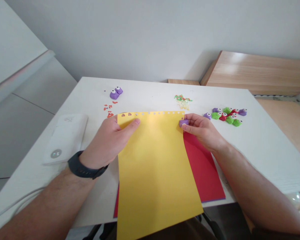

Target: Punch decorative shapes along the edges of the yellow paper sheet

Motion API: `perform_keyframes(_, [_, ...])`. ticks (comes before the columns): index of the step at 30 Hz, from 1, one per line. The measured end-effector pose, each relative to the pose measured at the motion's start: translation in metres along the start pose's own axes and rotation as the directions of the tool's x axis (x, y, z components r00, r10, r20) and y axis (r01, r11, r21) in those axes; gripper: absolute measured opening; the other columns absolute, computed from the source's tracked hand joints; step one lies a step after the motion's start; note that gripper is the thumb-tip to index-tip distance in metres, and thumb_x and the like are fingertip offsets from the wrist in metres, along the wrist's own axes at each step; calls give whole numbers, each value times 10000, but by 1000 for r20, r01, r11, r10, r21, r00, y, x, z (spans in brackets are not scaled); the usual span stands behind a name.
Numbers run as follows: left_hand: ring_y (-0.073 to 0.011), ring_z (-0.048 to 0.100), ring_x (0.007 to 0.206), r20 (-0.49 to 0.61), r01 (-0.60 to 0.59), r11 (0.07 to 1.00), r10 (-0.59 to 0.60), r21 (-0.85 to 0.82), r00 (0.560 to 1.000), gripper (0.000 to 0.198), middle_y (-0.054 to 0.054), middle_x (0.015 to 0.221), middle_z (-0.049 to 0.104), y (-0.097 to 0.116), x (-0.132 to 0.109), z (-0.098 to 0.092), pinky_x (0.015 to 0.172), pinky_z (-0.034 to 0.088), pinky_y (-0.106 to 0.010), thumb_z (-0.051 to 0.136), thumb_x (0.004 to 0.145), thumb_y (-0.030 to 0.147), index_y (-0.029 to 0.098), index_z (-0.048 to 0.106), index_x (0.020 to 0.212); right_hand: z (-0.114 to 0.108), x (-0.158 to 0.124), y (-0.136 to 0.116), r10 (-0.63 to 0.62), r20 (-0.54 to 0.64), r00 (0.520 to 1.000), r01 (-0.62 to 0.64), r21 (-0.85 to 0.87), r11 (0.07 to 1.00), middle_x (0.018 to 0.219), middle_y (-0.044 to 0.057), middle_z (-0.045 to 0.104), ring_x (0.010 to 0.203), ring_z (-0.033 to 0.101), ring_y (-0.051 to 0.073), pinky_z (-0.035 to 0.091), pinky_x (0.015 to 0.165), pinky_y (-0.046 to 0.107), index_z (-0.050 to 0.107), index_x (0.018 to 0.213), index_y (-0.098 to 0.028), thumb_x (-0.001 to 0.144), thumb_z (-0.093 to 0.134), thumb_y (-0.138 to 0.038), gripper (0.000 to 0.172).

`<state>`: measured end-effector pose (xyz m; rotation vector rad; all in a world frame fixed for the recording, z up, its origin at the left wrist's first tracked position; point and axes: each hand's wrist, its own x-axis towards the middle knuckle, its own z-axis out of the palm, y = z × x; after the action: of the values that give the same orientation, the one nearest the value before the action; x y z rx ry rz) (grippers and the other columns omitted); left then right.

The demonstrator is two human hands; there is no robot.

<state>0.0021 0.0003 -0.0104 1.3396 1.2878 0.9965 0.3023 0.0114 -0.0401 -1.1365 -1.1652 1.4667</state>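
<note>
Left hand (110, 141) pinching yellow sheet (156, 170), right hand (201, 129) purple punch (182, 123) — red sheet (204, 171) partly covered, confetti (182, 100) beyond.

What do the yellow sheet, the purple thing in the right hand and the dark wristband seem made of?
Yellow sheet: probably matte paper or thin card; it curves and has holes along its top edge.
Purple thing: likely smooth plastic, judging by its even color, though it is small here.
Dark wristband: perhaps rubber or silicone, dull and flexible-looking.
</note>
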Motion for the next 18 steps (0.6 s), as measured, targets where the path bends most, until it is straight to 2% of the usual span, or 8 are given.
perform_keyframes(6, [-315,723,1227,-4,-4,998,5,56,1000,424,-60,1380,744,2,-1,0,1066,572,-425,759,922,424,246,763,1307,2,1,1,-1,1,1000,1,4,1000,942,13,744,863,651,160,496,889,327,766,1010,-225,775,925,-301,293])
perform_keyframes(18, [-340,731,1212,18,29,1000,-29,12,999,457,-69,1386,740,0,-1,0,1029,600,-445,776,899,461,260,765,1309,1,1,1,3,-21,1000,-4,-4,1000,917,19,740,831,642,169,499,851,331,769,985,-225,771,917,-313,275])
